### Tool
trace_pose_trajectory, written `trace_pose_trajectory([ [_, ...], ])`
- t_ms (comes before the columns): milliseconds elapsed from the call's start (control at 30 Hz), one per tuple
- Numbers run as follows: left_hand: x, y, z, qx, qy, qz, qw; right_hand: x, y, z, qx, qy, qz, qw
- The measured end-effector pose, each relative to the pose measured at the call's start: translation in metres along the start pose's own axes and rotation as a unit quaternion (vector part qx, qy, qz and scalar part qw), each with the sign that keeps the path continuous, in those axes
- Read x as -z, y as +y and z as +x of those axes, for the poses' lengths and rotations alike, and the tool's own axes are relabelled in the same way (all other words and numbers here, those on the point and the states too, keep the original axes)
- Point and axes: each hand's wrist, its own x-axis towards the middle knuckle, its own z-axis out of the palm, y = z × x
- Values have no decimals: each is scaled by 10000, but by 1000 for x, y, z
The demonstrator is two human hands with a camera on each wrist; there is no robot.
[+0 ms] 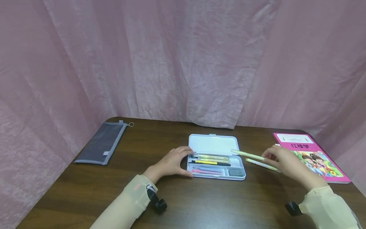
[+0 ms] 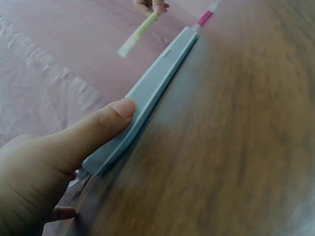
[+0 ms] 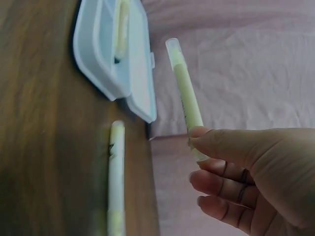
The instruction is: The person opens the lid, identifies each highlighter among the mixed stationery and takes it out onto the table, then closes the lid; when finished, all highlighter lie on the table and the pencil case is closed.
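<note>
An opened pale-blue pencil case (image 1: 212,178) lies on the table, its lid (image 1: 213,143) folded back. My left hand (image 1: 172,162) holds the case by its left end. The left thumb presses the front wall in the left wrist view, with the fingers behind. My right hand (image 1: 281,160) pinches a pale-yellow highlighter (image 3: 188,96) near one end, its clear-capped tip pointing left toward the case. On the table below lies a white-and-yellow pen (image 1: 263,165). Inside the case are several pens, a yellow-and-black pen (image 1: 210,163), pink and blue sticks (image 1: 206,171), and a grey block (image 1: 235,172).
A grey zip pouch (image 1: 100,143) with a ring lies at the table's left edge. To the right, beside my right hand, is a pink book (image 1: 320,159) with a cartoon cover. Pink curtains (image 1: 171,63) hang behind the brown wooden table (image 1: 200,203).
</note>
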Motion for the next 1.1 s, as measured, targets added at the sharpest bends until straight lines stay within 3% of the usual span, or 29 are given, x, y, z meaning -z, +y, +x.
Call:
trace_pose_trajectory([
  [200, -1, -1, 0, 16, -33, -36, 10000, -10, 14, -13, -64, 192, -83, 9998],
  [467, -3, -2, 2, 17, -52, 40, 10000, -22, 33, -29, 235, 716, -206, 9969],
  [800, -3, -4, 1, 67, -75, -6, 9999, -32, 48, -40, -75, 369, -289, 9989],
  [1100, -3, -4, 1, 42, -38, -38, 10000, -39, 55, -46, 121, 486, -323, 9982],
])
